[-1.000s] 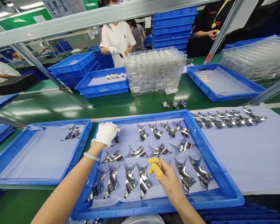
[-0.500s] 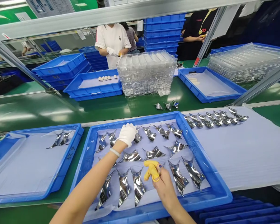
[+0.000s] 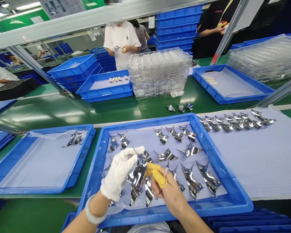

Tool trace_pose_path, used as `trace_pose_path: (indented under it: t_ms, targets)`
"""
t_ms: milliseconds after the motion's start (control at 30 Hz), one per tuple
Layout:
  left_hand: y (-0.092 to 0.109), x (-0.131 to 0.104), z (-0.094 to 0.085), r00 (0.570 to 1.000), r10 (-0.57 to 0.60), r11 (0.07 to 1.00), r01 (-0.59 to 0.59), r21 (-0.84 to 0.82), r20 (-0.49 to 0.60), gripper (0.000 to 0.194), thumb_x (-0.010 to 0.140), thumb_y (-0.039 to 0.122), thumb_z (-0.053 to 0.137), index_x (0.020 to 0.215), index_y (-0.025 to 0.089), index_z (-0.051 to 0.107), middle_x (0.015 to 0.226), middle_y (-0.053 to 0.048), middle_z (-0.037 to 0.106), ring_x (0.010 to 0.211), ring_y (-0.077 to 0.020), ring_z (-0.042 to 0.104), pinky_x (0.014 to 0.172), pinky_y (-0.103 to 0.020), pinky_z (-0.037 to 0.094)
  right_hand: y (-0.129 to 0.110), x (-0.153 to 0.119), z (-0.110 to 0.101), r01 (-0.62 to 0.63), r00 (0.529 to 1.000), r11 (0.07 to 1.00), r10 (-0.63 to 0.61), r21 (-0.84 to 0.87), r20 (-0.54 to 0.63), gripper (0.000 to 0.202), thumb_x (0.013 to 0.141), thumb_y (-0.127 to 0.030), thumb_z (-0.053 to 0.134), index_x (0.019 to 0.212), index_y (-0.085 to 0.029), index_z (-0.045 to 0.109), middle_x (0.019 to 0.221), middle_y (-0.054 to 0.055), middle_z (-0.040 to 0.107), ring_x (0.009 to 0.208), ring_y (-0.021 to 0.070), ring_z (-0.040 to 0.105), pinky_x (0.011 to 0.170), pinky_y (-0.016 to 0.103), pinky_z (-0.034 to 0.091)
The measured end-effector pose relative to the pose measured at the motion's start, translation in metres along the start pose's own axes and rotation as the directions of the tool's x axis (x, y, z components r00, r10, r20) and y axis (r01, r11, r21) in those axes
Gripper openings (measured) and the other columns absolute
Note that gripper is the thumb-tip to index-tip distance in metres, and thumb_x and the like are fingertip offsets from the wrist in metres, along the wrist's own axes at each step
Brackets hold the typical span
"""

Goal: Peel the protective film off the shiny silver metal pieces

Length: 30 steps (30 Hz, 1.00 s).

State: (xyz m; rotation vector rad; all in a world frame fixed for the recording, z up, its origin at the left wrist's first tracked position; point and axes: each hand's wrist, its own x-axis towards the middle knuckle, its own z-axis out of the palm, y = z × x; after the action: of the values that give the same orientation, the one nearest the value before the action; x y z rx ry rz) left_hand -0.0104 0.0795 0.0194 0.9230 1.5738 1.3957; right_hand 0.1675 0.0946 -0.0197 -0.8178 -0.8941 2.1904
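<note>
My left hand (image 3: pixel 118 171), in a white glove, is closed on a shiny chrome part (image 3: pixel 138 173) with pointed corners, lifted over the blue tray (image 3: pixel 150 121). My right hand (image 3: pixel 171 189) wears yellow finger cots. Its covered fingertips meet the right edge of that part, and a slim pen-like tool (image 3: pixel 166 171) is gripped in the same hand. Rows of similar chrome parts (image 3: pixel 191 179) lie on the tray's white liner, some partly hidden behind my hands. At the back row, a gap shows between two parts on the left and several on the right.
Another blue tray (image 3: pixel 63 191) with a few chrome parts stands left. To the right, a line of chrome parts (image 3: pixel 235 122) lies on white sheeting (image 3: pixel 254 158). Three small chrome pieces (image 3: pixel 181 107), clear plastic trays (image 3: pixel 158 76) and co-workers (image 3: pixel 122 42) are beyond.
My left hand has picked a chrome part out of the back row and brought it nearer, in front of my right hand. The right fingers now touch it. The view has shifted slightly.
</note>
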Motion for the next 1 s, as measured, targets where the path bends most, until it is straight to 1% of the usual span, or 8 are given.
trace_pose_path:
  t_ms: [133, 267, 400, 500, 633, 733, 833, 1000]
  targets:
    - [-0.014, -0.019, -0.003, 0.999, -0.048, 0.985, 0.046, -0.168, -0.007, 0.048, 0.067, 0.058, 0.088, 0.092, 0.017, 0.083, 0.105, -0.017, 0.081, 0.103, -0.0325, 0.076, 0.099, -0.044, 0.058, -0.001, -0.003, 0.013, -0.051, 0.995, 0.999, 0.050, 0.012, 0.082, 0.049, 0.081, -0.064, 0.079, 0.079, -0.018, 0.061, 0.044, -0.013, 0.035, 0.040, 0.0039, 0.019, 0.042, 0.022, 0.014]
    - [-0.025, -0.029, -0.006, 0.997, -0.070, 0.977, 0.066, -0.202, -0.014, 0.046, 0.075, 0.052, 0.086, 0.106, 0.018, 0.082, 0.117, -0.015, 0.079, 0.112, -0.0294, 0.073, 0.106, -0.040, 0.055, -0.006, -0.009, 0.014, -0.039, 0.999, 0.999, 0.038, 0.027, 0.027, 0.051, 0.072, -0.062, 0.087, 0.079, -0.018, 0.062, 0.049, -0.014, 0.034, 0.041, 0.0023, 0.016, 0.042, 0.021, 0.012]
    - [-0.027, -0.042, -0.006, 0.984, -0.116, 0.979, 0.090, -0.185, -0.133, 0.038, 0.088, 0.046, 0.075, 0.119, 0.023, 0.077, 0.132, -0.008, 0.074, 0.128, -0.0249, 0.065, 0.116, -0.037, 0.046, -0.010, -0.015, 0.012, -0.008, 0.999, 1.000, 0.008, 0.002, -0.041, 0.049, 0.072, -0.060, 0.087, 0.077, -0.018, 0.064, 0.050, -0.013, 0.035, 0.043, 0.0031, 0.017, 0.042, 0.020, 0.014]
    - [-0.028, -0.051, -0.003, 0.984, -0.127, 0.985, 0.110, -0.130, -0.129, 0.051, 0.087, 0.048, 0.075, 0.132, 0.024, 0.070, 0.143, -0.008, 0.067, 0.133, -0.0281, 0.061, 0.117, -0.041, 0.046, -0.008, -0.017, 0.013, 0.011, 0.997, 1.000, -0.013, -0.023, -0.075, 0.048, 0.072, -0.060, 0.087, 0.077, -0.018, 0.065, 0.052, -0.011, 0.036, 0.046, 0.0042, 0.020, 0.043, 0.020, 0.017]
    - [-0.033, -0.056, 0.003, 0.986, -0.035, 0.999, 0.030, -0.033, -0.163, 0.077, 0.068, 0.038, 0.093, 0.139, 0.029, 0.064, 0.151, -0.005, 0.061, 0.142, -0.0295, 0.053, 0.121, -0.040, 0.041, -0.005, -0.018, 0.017, 0.124, 0.986, 0.969, -0.144, -0.215, -0.080, 0.032, 0.082, -0.047, 0.081, 0.075, -0.019, 0.068, 0.054, -0.007, 0.042, 0.049, 0.0078, 0.032, 0.046, 0.021, 0.027]
    - [-0.032, -0.055, 0.004, 0.974, 0.051, 0.998, -0.054, -0.010, -0.222, 0.070, 0.068, 0.036, 0.092, 0.133, 0.027, 0.068, 0.133, -0.006, 0.071, 0.129, -0.0280, 0.064, 0.115, -0.040, 0.047, -0.006, -0.021, 0.020, 0.376, 0.911, 0.782, -0.410, -0.497, 0.043, 0.021, 0.092, -0.029, 0.071, 0.073, -0.020, 0.071, 0.058, -0.004, 0.054, 0.050, 0.0103, 0.041, 0.046, 0.022, 0.035]
    - [-0.027, -0.054, 0.000, 0.960, 0.109, 0.994, -0.113, 0.001, -0.258, 0.047, 0.075, 0.038, 0.087, 0.119, 0.026, 0.075, 0.115, -0.005, 0.078, 0.113, -0.0252, 0.071, 0.107, -0.039, 0.054, -0.009, -0.026, 0.019, 0.589, 0.751, 0.438, -0.607, -0.679, 0.260, 0.016, 0.098, -0.016, 0.062, 0.089, -0.020, 0.074, 0.072, 0.002, 0.070, 0.057, 0.0131, 0.058, 0.052, 0.023, 0.046]
    - [-0.028, -0.056, -0.009, 0.927, 0.170, 0.985, -0.157, 0.067, -0.336, 0.020, 0.090, 0.038, 0.074, 0.105, 0.027, 0.081, 0.115, -0.004, 0.080, 0.122, -0.0254, 0.068, 0.113, -0.041, 0.049, -0.003, -0.027, 0.011, 0.666, 0.501, -0.056, -0.706, -0.744, 0.500, 0.019, 0.106, -0.014, 0.050, 0.104, -0.018, 0.069, 0.078, 0.007, 0.077, 0.060, 0.0161, 0.071, 0.055, 0.025, 0.054]
